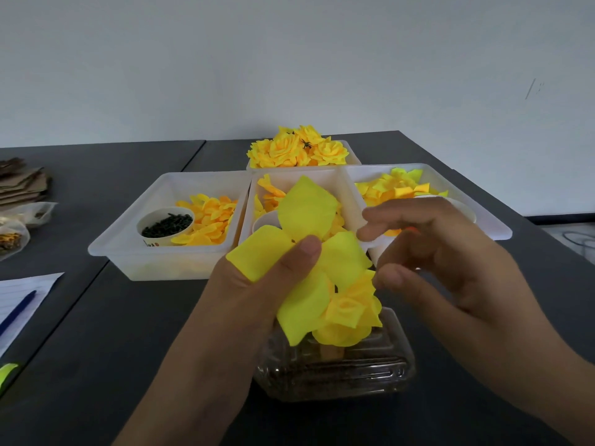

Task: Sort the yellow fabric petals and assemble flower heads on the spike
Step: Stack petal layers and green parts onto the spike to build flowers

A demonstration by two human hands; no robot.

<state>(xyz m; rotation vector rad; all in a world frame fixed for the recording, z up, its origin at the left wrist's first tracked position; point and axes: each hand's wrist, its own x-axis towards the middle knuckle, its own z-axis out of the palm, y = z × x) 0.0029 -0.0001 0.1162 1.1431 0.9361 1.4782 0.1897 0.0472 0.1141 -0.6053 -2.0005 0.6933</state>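
The left hand [257, 284] rises from the near edge of the dark table [128, 317], forearm angled up toward the middle, and grips a large yellow petal layer [306, 214] by its centre: the thumb lies across the front with its nail facing the camera, while the other fingers are hidden behind the fabric. The layer's lobes spread up, left, right and down around that thumb. The right hand [450, 259] comes in from the near right corner, palm turned left, fingers loosely curled and spread with nothing between them; its thumb tip sits just beside the right lobe, though whether it touches cannot be told.

Below the held layer, a partly built flower head [349, 312] stands above a clear plastic container [338, 371] near the table's near edge; the spike itself is covered by petals.

Behind the hands, three translucent trays sit side by side. The left tray [128, 239] holds orange-yellow petals [212, 217] and a paper cup of dark green pieces [165, 225]. The middle tray [322, 175] is largely hidden by the held layer. The right tray [483, 217] holds paler yellow petals [399, 186]. A fourth tray at the far edge is heaped with finished flower heads [297, 149].

At the table's left edge lie stacked cardboard [22, 185], lined paper [25, 294] and a blue pen [17, 312].
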